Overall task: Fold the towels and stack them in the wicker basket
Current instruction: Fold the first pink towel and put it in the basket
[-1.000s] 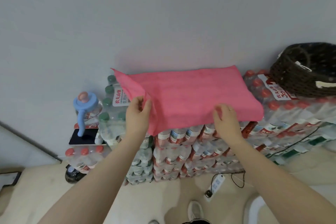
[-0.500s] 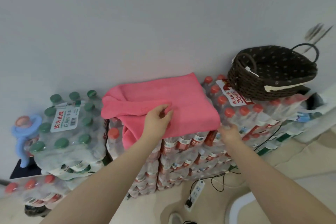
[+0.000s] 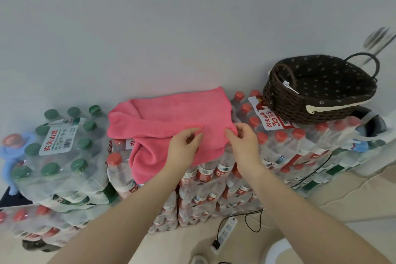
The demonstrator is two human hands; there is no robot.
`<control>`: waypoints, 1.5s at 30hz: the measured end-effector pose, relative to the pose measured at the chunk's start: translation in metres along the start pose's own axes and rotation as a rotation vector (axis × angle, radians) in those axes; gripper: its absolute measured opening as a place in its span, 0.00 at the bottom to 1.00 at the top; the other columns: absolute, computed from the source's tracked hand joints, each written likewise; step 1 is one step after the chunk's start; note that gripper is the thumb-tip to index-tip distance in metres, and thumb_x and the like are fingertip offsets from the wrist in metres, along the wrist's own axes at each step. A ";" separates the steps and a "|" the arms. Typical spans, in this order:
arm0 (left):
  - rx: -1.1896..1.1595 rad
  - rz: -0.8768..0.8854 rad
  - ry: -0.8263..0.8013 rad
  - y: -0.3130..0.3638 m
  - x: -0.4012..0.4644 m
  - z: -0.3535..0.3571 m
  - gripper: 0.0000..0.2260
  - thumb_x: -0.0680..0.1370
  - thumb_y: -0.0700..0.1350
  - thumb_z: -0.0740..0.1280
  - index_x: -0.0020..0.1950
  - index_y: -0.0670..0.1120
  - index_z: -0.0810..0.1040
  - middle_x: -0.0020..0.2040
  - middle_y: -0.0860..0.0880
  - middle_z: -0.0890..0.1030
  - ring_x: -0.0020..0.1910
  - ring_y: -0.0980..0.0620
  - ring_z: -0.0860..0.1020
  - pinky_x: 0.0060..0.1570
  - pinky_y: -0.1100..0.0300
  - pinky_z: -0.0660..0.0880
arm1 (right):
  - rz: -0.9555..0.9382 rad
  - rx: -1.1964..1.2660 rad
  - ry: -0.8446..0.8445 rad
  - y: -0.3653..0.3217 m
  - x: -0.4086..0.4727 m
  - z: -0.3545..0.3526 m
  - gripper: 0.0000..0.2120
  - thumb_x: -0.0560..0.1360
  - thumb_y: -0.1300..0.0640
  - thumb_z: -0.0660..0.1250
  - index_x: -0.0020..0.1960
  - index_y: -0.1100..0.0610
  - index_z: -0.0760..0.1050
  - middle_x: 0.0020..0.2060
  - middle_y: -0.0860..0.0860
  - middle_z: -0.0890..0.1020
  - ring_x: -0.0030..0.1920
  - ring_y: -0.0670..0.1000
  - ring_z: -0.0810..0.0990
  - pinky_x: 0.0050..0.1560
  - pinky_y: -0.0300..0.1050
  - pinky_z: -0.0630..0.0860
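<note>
both hands pinching pink towel, fingertips buried

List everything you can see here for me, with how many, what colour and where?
towel: one, pink, half folded on the middle bottle packs
basket: one, dark brown wicker, on the packs at right
red-capped bottle packs: several, stacked in the centre and at right
green-capped bottle pack: one, at left
blue plastic thing: one, far left
power strip: one, white, on the floor
left hand: pinches the towel's front edge
right hand: pinches the towel's right corner
</note>
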State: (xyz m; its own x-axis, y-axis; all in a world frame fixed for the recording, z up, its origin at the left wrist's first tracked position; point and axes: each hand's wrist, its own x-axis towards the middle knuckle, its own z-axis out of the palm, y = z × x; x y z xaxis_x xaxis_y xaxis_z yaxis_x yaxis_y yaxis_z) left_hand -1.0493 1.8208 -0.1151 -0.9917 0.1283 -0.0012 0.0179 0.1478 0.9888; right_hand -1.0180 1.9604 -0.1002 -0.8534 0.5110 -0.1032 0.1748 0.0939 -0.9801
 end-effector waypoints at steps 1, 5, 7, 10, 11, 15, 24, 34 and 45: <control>-0.019 -0.002 0.004 0.000 -0.001 0.001 0.09 0.76 0.39 0.66 0.42 0.54 0.78 0.28 0.57 0.74 0.27 0.58 0.69 0.34 0.58 0.68 | -0.089 -0.074 -0.055 -0.005 -0.001 0.004 0.02 0.75 0.59 0.66 0.46 0.54 0.76 0.41 0.50 0.79 0.41 0.47 0.77 0.45 0.41 0.74; -0.081 -0.022 0.035 0.000 -0.002 0.003 0.08 0.76 0.38 0.66 0.40 0.51 0.76 0.33 0.53 0.76 0.33 0.54 0.72 0.37 0.57 0.70 | -0.358 -0.437 -0.136 -0.011 -0.006 0.023 0.07 0.75 0.57 0.65 0.51 0.55 0.81 0.41 0.47 0.76 0.38 0.38 0.72 0.42 0.24 0.67; -0.113 -0.048 0.070 0.001 -0.002 0.001 0.09 0.76 0.37 0.65 0.40 0.50 0.76 0.33 0.51 0.77 0.33 0.54 0.73 0.37 0.59 0.71 | -0.387 -0.451 -0.170 -0.011 -0.009 0.032 0.10 0.76 0.60 0.64 0.55 0.57 0.80 0.41 0.47 0.73 0.38 0.38 0.71 0.43 0.22 0.67; -0.128 -0.061 0.095 0.002 -0.003 -0.002 0.10 0.77 0.37 0.64 0.40 0.51 0.78 0.34 0.50 0.79 0.35 0.54 0.75 0.38 0.61 0.73 | -0.399 -0.488 -0.199 -0.012 -0.012 0.040 0.14 0.77 0.61 0.61 0.61 0.58 0.77 0.48 0.51 0.76 0.47 0.46 0.75 0.54 0.35 0.72; -0.107 -0.050 0.094 0.002 -0.003 -0.004 0.10 0.77 0.37 0.64 0.41 0.50 0.79 0.35 0.51 0.80 0.35 0.55 0.76 0.39 0.62 0.74 | -0.399 -0.500 -0.209 -0.012 -0.012 0.041 0.15 0.77 0.61 0.61 0.62 0.58 0.76 0.50 0.53 0.77 0.50 0.48 0.75 0.55 0.36 0.71; -0.031 -0.028 0.123 0.003 0.001 -0.005 0.07 0.75 0.37 0.66 0.43 0.48 0.81 0.35 0.54 0.81 0.31 0.65 0.76 0.36 0.71 0.73 | -0.427 -0.532 -0.215 -0.013 -0.009 0.041 0.16 0.76 0.62 0.63 0.63 0.57 0.75 0.52 0.53 0.79 0.52 0.50 0.76 0.52 0.35 0.69; 0.027 -0.017 0.121 0.010 0.008 -0.007 0.09 0.75 0.39 0.67 0.41 0.51 0.83 0.33 0.58 0.82 0.34 0.64 0.78 0.41 0.69 0.75 | -0.553 -0.467 -0.186 -0.010 -0.007 0.041 0.09 0.75 0.64 0.64 0.53 0.60 0.80 0.45 0.50 0.79 0.43 0.45 0.75 0.47 0.35 0.73; -0.276 -0.113 -0.008 0.021 0.002 -0.014 0.10 0.76 0.37 0.64 0.39 0.47 0.82 0.31 0.53 0.83 0.34 0.59 0.80 0.39 0.68 0.77 | -0.555 -0.462 -0.103 -0.021 -0.012 0.040 0.06 0.73 0.63 0.67 0.48 0.58 0.81 0.42 0.50 0.82 0.44 0.47 0.76 0.48 0.45 0.76; -0.532 -0.380 -0.049 0.032 0.007 -0.020 0.06 0.76 0.42 0.66 0.39 0.45 0.79 0.30 0.51 0.82 0.29 0.59 0.79 0.33 0.69 0.77 | -0.371 -0.299 -0.173 -0.028 -0.021 0.047 0.11 0.74 0.66 0.63 0.49 0.53 0.80 0.46 0.47 0.78 0.46 0.39 0.75 0.48 0.25 0.70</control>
State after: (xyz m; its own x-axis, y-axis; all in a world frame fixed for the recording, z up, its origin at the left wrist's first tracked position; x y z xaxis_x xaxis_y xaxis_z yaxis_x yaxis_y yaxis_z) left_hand -1.0580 1.8069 -0.0801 -0.9094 0.2088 -0.3596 -0.4104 -0.3120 0.8568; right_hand -1.0281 1.9075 -0.0790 -0.9492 0.2496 0.1916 -0.0446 0.4960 -0.8672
